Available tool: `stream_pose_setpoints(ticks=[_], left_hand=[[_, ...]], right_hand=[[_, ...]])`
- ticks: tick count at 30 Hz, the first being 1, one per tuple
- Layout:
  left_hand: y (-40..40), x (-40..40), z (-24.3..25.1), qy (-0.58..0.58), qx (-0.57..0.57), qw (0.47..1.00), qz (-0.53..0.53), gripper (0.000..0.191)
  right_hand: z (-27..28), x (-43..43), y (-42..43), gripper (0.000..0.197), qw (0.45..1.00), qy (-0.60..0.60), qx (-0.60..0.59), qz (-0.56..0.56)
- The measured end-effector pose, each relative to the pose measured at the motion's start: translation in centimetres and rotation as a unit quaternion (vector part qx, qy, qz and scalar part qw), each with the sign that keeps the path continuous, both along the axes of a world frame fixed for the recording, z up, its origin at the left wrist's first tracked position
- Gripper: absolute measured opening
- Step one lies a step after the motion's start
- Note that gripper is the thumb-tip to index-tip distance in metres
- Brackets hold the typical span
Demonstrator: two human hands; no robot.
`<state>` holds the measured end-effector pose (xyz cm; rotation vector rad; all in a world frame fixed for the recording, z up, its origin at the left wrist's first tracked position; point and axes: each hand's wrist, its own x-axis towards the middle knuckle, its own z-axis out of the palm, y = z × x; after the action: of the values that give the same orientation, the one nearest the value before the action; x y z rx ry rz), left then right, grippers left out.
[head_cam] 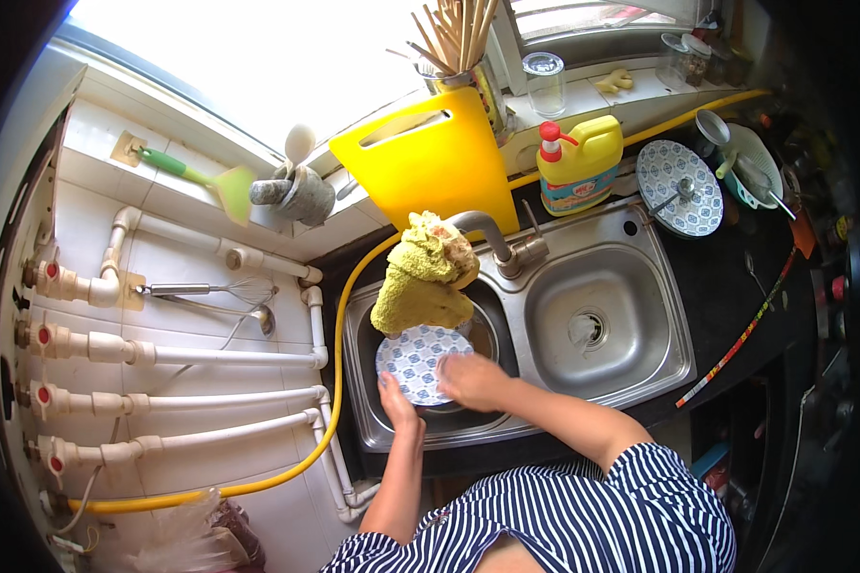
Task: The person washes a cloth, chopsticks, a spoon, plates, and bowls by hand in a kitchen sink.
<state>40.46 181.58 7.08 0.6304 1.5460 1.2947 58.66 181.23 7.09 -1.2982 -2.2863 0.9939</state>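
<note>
My left hand (398, 402) grips the lower left rim of a white plate with a blue pattern (410, 362), tilted over the left basin of a steel double sink (373, 430). On the plate's right side lies my right hand (473, 383), blurred, with its fingers curled toward the surface. Whether anything is in those fingers cannot be seen. A yellow-green cloth (423, 286) drapes over the spout of the metal faucet (512, 251), just above the plate. Behind the plate, the rim of a round metal vessel (497, 336) shows in the left basin.
Right of the hands is the second basin (552, 344), its drain holding something clear. Behind the sink stand a yellow chopping board (430, 172) and a yellow pump jug (580, 172). Patterned plates (681, 186) sit at right. A yellow hose (340, 344) curves along the left.
</note>
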Motion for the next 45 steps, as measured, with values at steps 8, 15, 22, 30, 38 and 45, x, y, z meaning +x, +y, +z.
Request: stream_pose_setpoints(ticks=[8, 15, 22, 30, 38, 45], left_hand=[[3.1, -1.1, 2.0, -0.15, -0.076, 0.971, -0.172, 0.048], [1.1, -0.8, -2.3, -0.131, -0.049, 0.99, -0.024, 0.044], [1.1, 3.5, 0.7, -0.038, 0.015, 0.998, -0.04, 0.041], [1.6, 1.6, 1.8, -0.093, -0.009, 0.988, -0.124, 0.041], [1.0, 1.8, 0.7, -0.087, -0.005, 0.995, -0.041, 0.046], [1.0, 1.0, 4.3, -0.069, -0.103, 0.973, -0.197, 0.045]], right_hand=[[-1.1, 3.9, -0.2, 0.011, 0.912, 0.149, 0.376, -0.06], [0.8, -5.1, -2.0, 0.023, 0.945, 0.24, 0.136, -0.176], [-1.7, 0.8, -1.6, 0.016, 0.933, 0.209, 0.241, -0.166], [-2.2, 2.7, -1.0, 0.015, 0.915, 0.118, 0.363, -0.128], [1.6, -1.9, -2.1, 0.026, 0.966, 0.116, 0.195, -0.121], [-0.7, 3.1, 3.8, 0.038, 0.921, 0.014, 0.345, -0.181]])
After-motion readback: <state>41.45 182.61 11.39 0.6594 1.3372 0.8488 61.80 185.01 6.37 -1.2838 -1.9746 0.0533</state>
